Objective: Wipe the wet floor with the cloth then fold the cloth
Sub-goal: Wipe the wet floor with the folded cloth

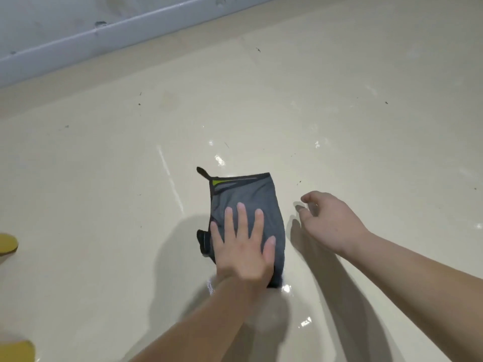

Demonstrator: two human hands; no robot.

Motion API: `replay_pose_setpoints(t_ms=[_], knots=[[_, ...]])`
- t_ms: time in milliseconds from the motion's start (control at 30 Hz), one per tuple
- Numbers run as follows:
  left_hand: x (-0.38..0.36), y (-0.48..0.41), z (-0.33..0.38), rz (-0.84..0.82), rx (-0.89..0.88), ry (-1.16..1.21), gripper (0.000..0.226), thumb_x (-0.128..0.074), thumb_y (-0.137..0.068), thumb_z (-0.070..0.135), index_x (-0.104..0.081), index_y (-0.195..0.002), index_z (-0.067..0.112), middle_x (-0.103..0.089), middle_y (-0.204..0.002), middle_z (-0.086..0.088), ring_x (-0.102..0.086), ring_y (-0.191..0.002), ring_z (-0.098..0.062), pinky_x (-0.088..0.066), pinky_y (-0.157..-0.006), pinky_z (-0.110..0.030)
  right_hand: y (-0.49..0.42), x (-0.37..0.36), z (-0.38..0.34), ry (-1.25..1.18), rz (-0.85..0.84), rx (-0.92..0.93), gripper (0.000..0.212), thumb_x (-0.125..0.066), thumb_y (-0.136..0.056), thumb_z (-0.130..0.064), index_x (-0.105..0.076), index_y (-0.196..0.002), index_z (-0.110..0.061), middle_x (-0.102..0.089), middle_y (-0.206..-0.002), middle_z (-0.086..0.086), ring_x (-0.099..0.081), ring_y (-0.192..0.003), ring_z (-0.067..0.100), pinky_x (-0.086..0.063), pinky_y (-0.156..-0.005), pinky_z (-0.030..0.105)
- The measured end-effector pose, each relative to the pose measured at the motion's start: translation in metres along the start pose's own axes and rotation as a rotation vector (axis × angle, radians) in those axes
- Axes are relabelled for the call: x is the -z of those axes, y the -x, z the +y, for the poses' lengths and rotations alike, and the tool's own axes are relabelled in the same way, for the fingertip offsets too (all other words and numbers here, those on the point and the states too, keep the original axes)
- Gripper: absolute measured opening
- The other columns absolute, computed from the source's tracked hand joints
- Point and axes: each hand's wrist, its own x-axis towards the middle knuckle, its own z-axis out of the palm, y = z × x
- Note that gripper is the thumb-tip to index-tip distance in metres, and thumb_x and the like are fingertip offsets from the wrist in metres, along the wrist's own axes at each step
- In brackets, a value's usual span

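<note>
A grey cloth [248, 197] with black trim and a lime-green patch lies folded on the cream floor [104, 192] at the middle of the view. My left hand [241, 246] presses flat on its near half, fingers straight and spread. My right hand [326, 220] hovers just right of the cloth, fingers loosely curled and holding nothing, apart from the fabric. Shiny wet patches [287, 288] glint near the cloth's near edge and beyond its far edge.
A grey wall skirting [104, 40] runs across the top left. Two yellow objects [7, 244] sit at the left edge, one higher and one at the bottom corner. Small dark specks dot the floor.
</note>
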Motion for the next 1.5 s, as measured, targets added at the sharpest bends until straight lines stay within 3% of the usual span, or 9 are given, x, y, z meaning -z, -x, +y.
replay_pose_setpoints(t_ms=[133,233,433,567,633,767,867,1167,1500], knots=[[-0.012,0.058,-0.029,-0.008,-0.376,-0.026,0.068,-0.046,-0.095,0.060,-0.043,-0.155,0.028,-0.031,-0.167,-0.013,-0.026,-0.154,-0.039,-0.033,-0.113,-0.069,0.000,-0.016,-0.013,0.173,-0.118,0.035,0.038,-0.048,-0.099,-0.036,-0.055,-0.136,-0.029,-0.062,-0.135,-0.002,-0.057,-0.122,0.024,-0.049,-0.099,0.038],[0.002,0.029,-0.076,0.006,-0.577,-0.066,0.065,-0.047,-0.096,0.062,-0.040,-0.156,0.036,-0.025,-0.170,-0.006,-0.022,-0.157,-0.032,-0.017,-0.124,-0.061,-0.003,-0.023,-0.016,0.326,-0.270,0.026,0.030,-0.049,-0.095,-0.037,-0.053,-0.124,-0.030,-0.062,-0.123,0.004,-0.059,-0.108,0.027,-0.049,-0.090,0.037],[0.017,-0.032,-0.092,0.029,0.128,-0.066,0.066,-0.009,-0.101,0.065,0.001,-0.162,0.043,0.011,-0.172,-0.013,0.013,-0.159,-0.028,0.006,-0.124,-0.061,-0.008,-0.023,-0.009,0.339,-0.284,0.012,0.010,-0.052,-0.091,-0.035,-0.052,-0.098,-0.028,-0.063,-0.103,-0.001,-0.060,-0.091,0.019,-0.046,-0.073,0.034],[0.009,-0.012,-0.054,-0.001,0.226,-0.006,0.066,-0.001,-0.102,0.059,0.002,-0.164,0.036,0.007,-0.172,-0.017,0.009,-0.158,-0.036,0.001,-0.123,-0.064,-0.007,-0.020,-0.009,0.283,-0.283,0.009,0.012,-0.052,-0.090,-0.032,-0.055,-0.100,-0.026,-0.066,-0.103,-0.002,-0.063,-0.093,0.022,-0.051,-0.078,0.035],[-0.003,0.016,-0.034,0.045,0.195,0.011,0.070,-0.008,-0.101,0.059,-0.017,-0.165,0.031,-0.007,-0.171,-0.021,-0.005,-0.158,-0.040,-0.007,-0.122,-0.065,-0.004,-0.019,-0.009,0.202,-0.208,0.034,0.024,-0.050,-0.095,-0.030,-0.060,-0.116,-0.027,-0.068,-0.114,-0.005,-0.063,-0.105,0.023,-0.051,-0.091,0.035],[-0.028,0.071,0.016,0.108,-0.058,0.034,0.068,-0.031,-0.099,0.054,-0.041,-0.157,0.020,-0.026,-0.165,-0.028,-0.021,-0.154,-0.047,-0.019,-0.118,-0.069,0.010,-0.010,0.006,-0.094,0.029,0.052,0.032,-0.047,-0.102,-0.031,-0.061,-0.131,-0.025,-0.069,-0.111,-0.007,-0.063,-0.108,0.021,-0.049,-0.096,0.034],[-0.035,0.080,0.053,0.058,-0.177,0.007,0.071,-0.026,-0.100,0.054,-0.033,-0.161,0.017,-0.017,-0.168,-0.027,-0.009,-0.156,-0.047,-0.014,-0.120,-0.070,0.028,0.003,0.037,-0.038,0.033,0.048,0.027,-0.046,-0.099,-0.033,-0.064,-0.119,-0.031,-0.067,-0.087,-0.016,-0.065,-0.088,0.017,-0.055,-0.085,0.037],[-0.050,0.089,0.204,-0.054,-0.604,-0.009,0.072,-0.023,-0.105,0.055,-0.012,-0.165,0.015,0.004,-0.170,-0.026,0.011,-0.156,-0.046,0.000,-0.120,-0.069,0.113,0.068,0.185,0.035,0.001,-0.236,0.014,-0.053,-0.099,-0.036,-0.062,-0.091,-0.029,-0.067,-0.074,-0.011,-0.061,-0.071,0.011,-0.055,-0.074,0.039],[-0.085,0.198,0.300,-0.190,-1.149,-0.231,0.072,-0.016,-0.107,0.055,-0.002,-0.165,0.016,0.023,-0.167,-0.024,0.028,-0.151,-0.046,0.007,-0.119,-0.069,0.261,0.080,0.317,0.004,0.003,-0.613,0.020,-0.049,-0.100,-0.039,-0.057,-0.090,-0.023,-0.065,-0.087,-0.006,-0.063,-0.086,0.021,-0.053,-0.081,0.037]])
